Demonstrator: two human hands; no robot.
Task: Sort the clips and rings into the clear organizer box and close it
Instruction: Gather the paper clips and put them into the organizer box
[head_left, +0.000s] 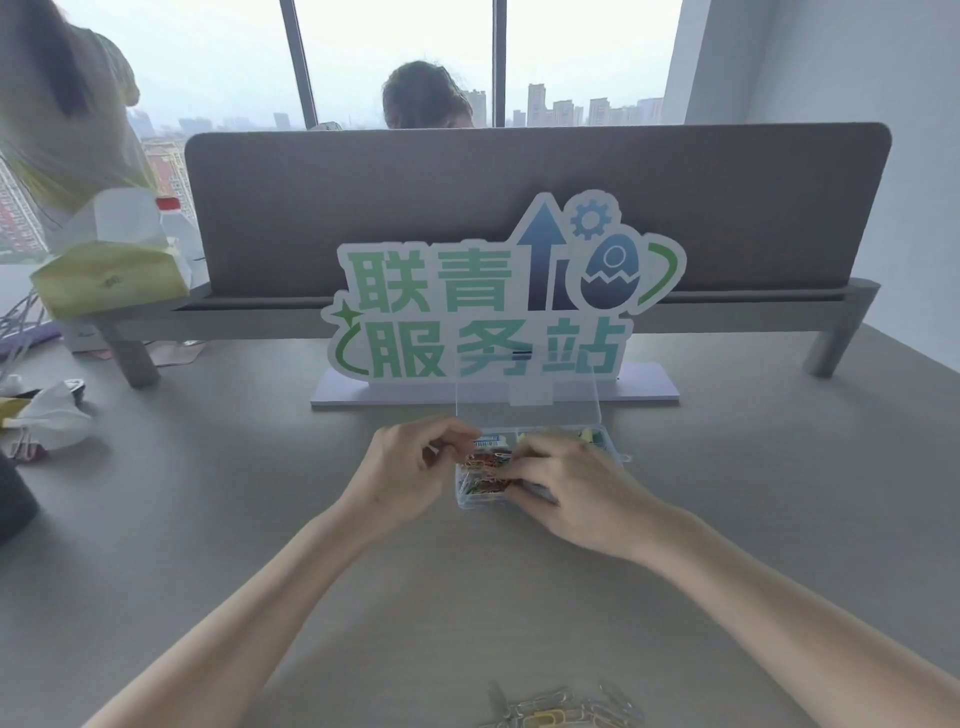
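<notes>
Two bare hands met over the clear organizer box (540, 467) in the head view, hiding most of it. The left hand (410, 467) sat at the box's left edge with fingers curled together near a few coloured clips, though whether it pinched one was too small to tell. The right hand (566, 488) lay across the box's middle and right, fingers bent down into it; what they gripped, if anything, was covered. Between the hands a heap of coloured paper clips (485, 470) showed in the near-left compartment, and a blue label behind it. The lid (524, 400) stood upright and nearly invisible against the sign (493, 301) just behind. A loose pile of clips (561, 709) lay at the bottom edge, partly cut off by the frame. The grey table (208, 519) was bare on both sides of the forearms, with crumpled tissue (52, 421) well apart at the left edge and a tissue box (109, 275) beside the divider (519, 208).
</notes>
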